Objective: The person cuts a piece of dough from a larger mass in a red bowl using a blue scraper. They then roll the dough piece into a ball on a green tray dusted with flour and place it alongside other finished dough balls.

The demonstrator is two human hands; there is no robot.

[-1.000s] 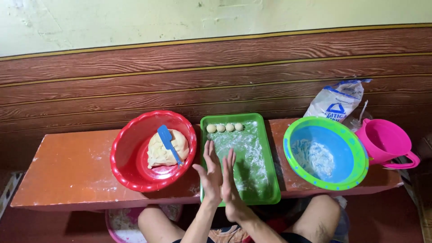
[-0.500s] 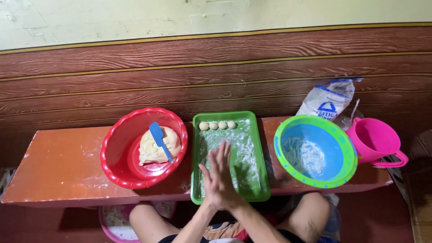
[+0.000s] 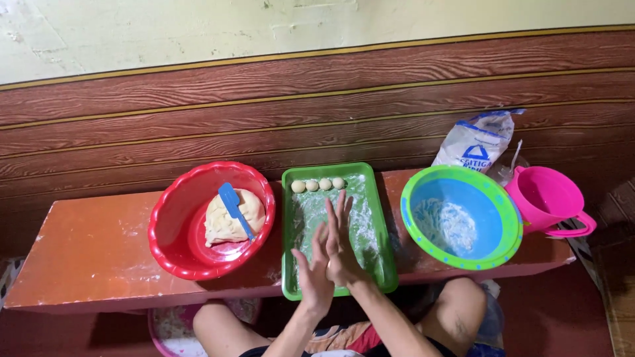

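Flour-dusted green rectangular plastic tray (image 3: 380, 264) lies under both hands: left hand (image 3: 313, 277) and right hand (image 3: 342, 244) pressed palm to palm, fingers straight; anything between them is hidden.

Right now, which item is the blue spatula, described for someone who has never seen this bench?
Start at the long orange bench and find the red bowl at its left. Inside lies a lump of pale dough, and the blue spatula rests slanted on top, the only blue item in that bowl.
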